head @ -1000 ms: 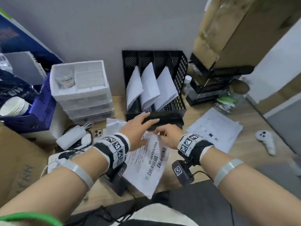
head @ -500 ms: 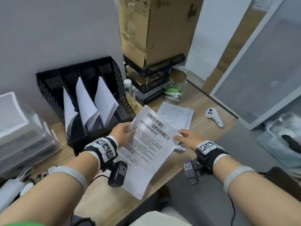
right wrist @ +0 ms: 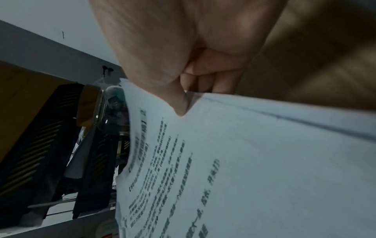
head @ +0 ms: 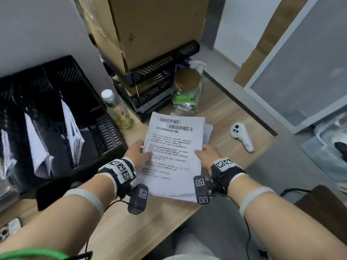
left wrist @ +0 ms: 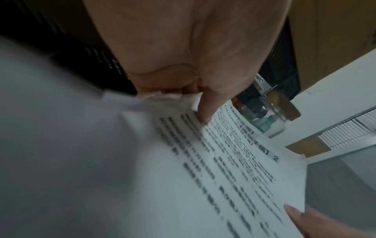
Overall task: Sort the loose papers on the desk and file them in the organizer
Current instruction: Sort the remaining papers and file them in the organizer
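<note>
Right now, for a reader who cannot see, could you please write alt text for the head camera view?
Both hands, left hand and right hand, hold a stack of printed papers by its side edges above a wooden desk. A black mesh file organizer with papers in its slots stands to the left; a white controller lies to the right.

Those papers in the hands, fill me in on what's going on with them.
A person holds a stack of printed papers over the desk, left hand pinching the left edge and right hand the right edge, thumbs on top. The top sheet carries a heading and the number 2. A black mesh organizer stands to the left with sheets already in three slots. The held stack is not filed yet.
</note>
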`<state>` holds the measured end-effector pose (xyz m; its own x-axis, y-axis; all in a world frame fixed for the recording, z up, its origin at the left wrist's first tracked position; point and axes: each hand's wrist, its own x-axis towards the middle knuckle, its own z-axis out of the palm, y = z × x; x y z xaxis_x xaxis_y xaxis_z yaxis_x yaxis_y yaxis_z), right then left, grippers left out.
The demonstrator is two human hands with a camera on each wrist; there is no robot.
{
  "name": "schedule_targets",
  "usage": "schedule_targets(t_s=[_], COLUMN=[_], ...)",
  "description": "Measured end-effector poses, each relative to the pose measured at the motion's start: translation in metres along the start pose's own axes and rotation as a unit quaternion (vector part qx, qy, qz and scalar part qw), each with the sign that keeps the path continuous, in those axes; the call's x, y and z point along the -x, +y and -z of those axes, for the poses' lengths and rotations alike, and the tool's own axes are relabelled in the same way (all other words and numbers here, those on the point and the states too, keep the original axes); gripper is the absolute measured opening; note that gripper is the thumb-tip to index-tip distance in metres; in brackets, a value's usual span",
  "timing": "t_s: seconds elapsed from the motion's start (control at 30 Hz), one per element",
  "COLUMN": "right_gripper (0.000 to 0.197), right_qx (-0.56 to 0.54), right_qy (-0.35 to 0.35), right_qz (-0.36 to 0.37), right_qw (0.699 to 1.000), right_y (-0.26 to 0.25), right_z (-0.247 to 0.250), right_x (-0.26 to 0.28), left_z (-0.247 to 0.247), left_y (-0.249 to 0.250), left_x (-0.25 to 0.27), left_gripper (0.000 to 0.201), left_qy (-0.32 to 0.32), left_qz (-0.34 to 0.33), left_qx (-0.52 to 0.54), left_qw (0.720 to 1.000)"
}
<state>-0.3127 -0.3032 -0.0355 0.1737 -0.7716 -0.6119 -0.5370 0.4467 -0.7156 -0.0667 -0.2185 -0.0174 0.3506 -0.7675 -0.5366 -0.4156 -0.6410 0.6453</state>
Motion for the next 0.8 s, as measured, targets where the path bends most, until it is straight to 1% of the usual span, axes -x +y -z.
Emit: schedule_targets(t_s=[0.1,0.2,0.27,0.33,0.37,0.4,0.47,0.5,0.57,0.6,0.67,0.7,0.73,0.8], right_gripper=[0.029,0.026,0.035,0.052,0.060,0.061,0.050,0.048,0.049,0.049,0.031,0.027,0.027,0.036], right_qx=[0.036,0.095,0.157,0.220,0.207,0.168,0.123,0.094,0.041,0.030,0.029,0.036,0.045,0.054], right_qy=[-0.030,-0.052,-0.017,0.032,0.039,0.044,0.048,0.040,0.017,0.009,-0.017,-0.026,-0.031,-0.040], right_qz=[0.004,-0.003,-0.026,-0.042,-0.044,-0.038,-0.025,-0.031,-0.057,-0.065,-0.069,-0.068,-0.066,-0.063], right_qw=[0.999,0.994,0.987,0.974,0.976,0.984,0.991,0.994,0.997,0.997,0.997,0.997,0.996,0.996], right_y=[-0.015,-0.006,0.003,0.010,0.012,0.016,0.034,0.042,0.031,0.019,0.007,0.008,0.012,0.017], right_z=[0.007,0.010,0.015,0.019,0.018,0.017,0.014,0.012,0.010,0.009,0.009,0.010,0.010,0.011], right_x=[-0.018,-0.031,-0.035,-0.037,-0.039,-0.043,-0.059,-0.067,-0.057,-0.045,-0.029,-0.027,-0.026,-0.026], left_z=[-0.004,-0.011,-0.020,-0.028,-0.032,-0.037,-0.044,-0.047,-0.050,-0.051,-0.051,-0.052,-0.052,-0.051], left_y=[0.011,0.020,0.023,0.023,0.021,0.021,0.021,0.019,0.018,0.020,0.022,0.021,0.020,0.013], left_x=[-0.022,-0.047,-0.061,-0.068,-0.072,-0.073,-0.075,-0.077,-0.078,-0.075,-0.069,-0.067,-0.064,-0.058], left_gripper=[0.031,0.035,0.041,0.050,0.054,0.056,0.060,0.063,0.069,0.073,0.079,0.081,0.079,0.069], left_qy=[0.044,0.054,0.040,0.024,0.013,0.001,-0.009,-0.006,-0.001,-0.003,-0.002,0.000,0.001,-0.005], left_qz=[0.005,0.021,0.028,0.029,0.031,0.035,0.036,0.038,0.050,0.061,0.083,0.097,0.116,0.143], left_qx=[-0.024,-0.050,-0.078,-0.102,-0.109,-0.114,-0.122,-0.121,-0.102,-0.082,-0.037,-0.021,-0.014,0.009], left_qw=[0.999,0.997,0.996,0.994,0.994,0.993,0.992,0.992,0.994,0.995,0.996,0.995,0.993,0.990])
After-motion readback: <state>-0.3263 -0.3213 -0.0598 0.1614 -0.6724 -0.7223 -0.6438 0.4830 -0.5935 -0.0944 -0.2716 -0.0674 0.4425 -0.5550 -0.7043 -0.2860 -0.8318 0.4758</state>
